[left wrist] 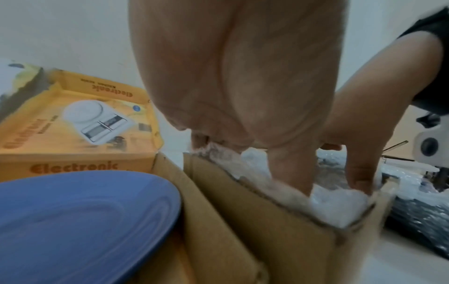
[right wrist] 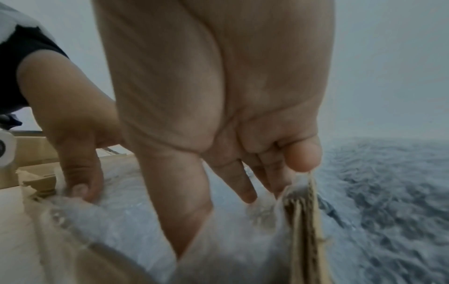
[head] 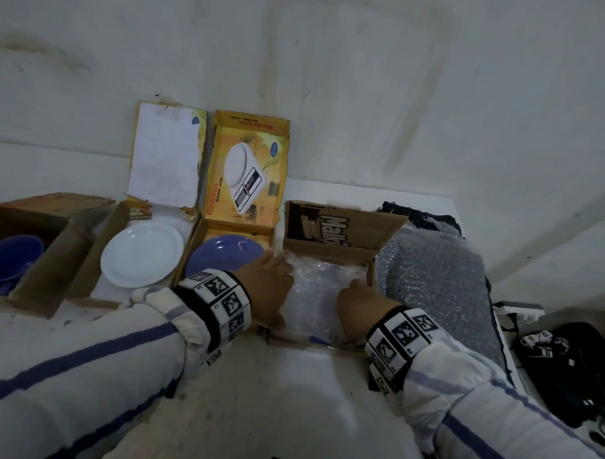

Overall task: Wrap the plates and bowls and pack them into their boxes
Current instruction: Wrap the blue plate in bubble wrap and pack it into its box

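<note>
Both hands reach into the brown box (head: 344,227): the left hand (head: 268,286) and right hand (head: 358,296) press straightish fingers down on the bubble-wrapped bundle (head: 321,291) inside. Best to push evenly at both sides and tuck loose wrap below the rim. Blue plate (head: 224,254) and white plate (head: 142,254) wait unwrapped alongside.

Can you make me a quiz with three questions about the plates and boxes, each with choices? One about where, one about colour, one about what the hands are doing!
1. Where is the blue plate?
A. in the yellow box
B. on the floor
C. in a hand

2. What colour is the plate left of it?
A. red
B. white
C. green

3. What are both hands doing?
A. waving
B. holding a cup
C. pressing bubble wrap into the brown box

Answers: A, the blue plate lies in the yellow box. B, the white plate. C, left hand and right hand push bubble wrap into the brown box.
</note>
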{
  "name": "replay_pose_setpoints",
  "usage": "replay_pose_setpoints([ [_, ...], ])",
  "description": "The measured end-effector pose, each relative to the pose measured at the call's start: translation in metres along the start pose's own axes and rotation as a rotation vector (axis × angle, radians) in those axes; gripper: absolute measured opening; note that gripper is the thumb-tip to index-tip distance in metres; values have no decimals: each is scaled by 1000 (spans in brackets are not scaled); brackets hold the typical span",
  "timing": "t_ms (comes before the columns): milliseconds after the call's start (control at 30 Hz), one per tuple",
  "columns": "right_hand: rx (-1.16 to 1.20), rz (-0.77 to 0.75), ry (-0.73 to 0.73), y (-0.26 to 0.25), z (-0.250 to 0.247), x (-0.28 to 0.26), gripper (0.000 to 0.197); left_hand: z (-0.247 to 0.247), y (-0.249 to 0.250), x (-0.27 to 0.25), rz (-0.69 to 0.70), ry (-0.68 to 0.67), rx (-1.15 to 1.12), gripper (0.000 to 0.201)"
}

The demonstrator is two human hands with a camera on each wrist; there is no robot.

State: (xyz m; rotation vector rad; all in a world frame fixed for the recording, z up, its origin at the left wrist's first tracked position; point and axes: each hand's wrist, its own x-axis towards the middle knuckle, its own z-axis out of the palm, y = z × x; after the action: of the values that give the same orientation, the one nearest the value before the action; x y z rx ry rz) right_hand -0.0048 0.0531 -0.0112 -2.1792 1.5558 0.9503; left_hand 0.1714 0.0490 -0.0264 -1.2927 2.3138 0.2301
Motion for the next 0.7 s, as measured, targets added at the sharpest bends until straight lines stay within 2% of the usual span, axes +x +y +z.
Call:
replay_pose_setpoints([
  [133,-10,19,71,4,3,-4,42,-3,17,12,-21,-21,170,88],
  [267,-88,42,60,-2,6,1,46,-2,22,15,-46,16,169,87],
  [467,-25,-20,68,5,-7,5,40,4,10,8,-21,14,-32,89],
  [600,48,-72,211,3,-14,6,31,2,6,-1,-31,75,-185,79],
  [700,158,21,138,-6,-4,9,51,0,3,-2,-80,148,-313,63],
])
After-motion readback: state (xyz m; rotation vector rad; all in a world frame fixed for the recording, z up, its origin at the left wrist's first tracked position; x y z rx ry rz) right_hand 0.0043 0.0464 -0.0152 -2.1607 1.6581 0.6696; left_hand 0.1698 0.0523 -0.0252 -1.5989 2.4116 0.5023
